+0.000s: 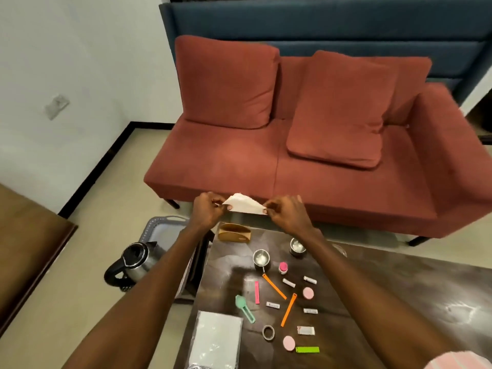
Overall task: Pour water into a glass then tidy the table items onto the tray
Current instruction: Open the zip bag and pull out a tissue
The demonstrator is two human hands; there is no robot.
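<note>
A white paper napkin (243,203) is stretched in the air between my left hand (207,209) and my right hand (286,213), each pinching one corner, above the far edge of the dark table (399,302). Just below stands a wooden napkin holder (234,231). A grey tray (162,230) rests to the left of the table, with a steel and black kettle (135,259) in front of it. Two steel cups (261,258) (297,246) stand on the table, and a clear glass (339,250) is half hidden behind my right forearm.
Scattered on the table are orange (274,286), pink (257,292) and green (307,349) clips, pink round pads (308,292), small sachets (306,330), a tape ring (268,332), a mint scoop (245,308) and a clear bag of white sheets (217,339). A red sofa (292,161) stands beyond.
</note>
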